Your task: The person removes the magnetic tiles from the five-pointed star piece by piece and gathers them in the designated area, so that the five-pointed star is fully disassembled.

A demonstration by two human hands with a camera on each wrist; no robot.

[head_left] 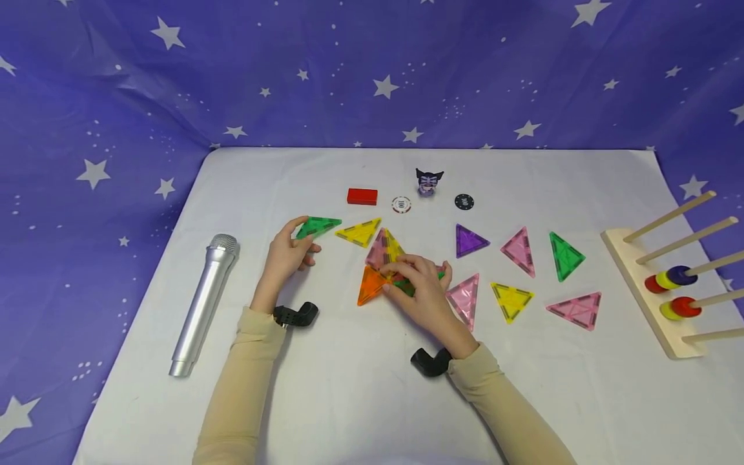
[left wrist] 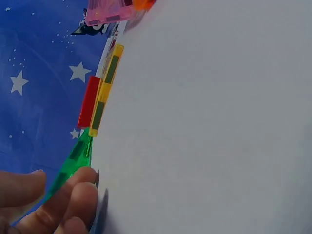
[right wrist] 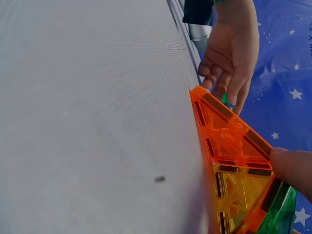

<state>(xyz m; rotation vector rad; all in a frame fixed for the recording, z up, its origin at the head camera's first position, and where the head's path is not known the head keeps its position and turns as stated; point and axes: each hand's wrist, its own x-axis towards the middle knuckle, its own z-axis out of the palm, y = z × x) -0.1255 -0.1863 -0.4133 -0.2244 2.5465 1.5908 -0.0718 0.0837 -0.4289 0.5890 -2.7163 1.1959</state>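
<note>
Flat magnetic triangle tiles lie on a white table. My left hand pinches a green triangle tile at its near corner; the left wrist view shows its fingers on the tile's green edge. Beside it lies a yellow triangle. My right hand rests curled over a joined cluster of tiles: an orange triangle, a pink and yellow pair and a green tile mostly hidden beneath the fingers. In the right wrist view a fingertip presses the orange tile.
Loose triangles lie to the right: purple, pink, green, pink, yellow, pink. A silver microphone lies left. A red block, two chips and a small figure stand behind. A wooden peg rack stands right.
</note>
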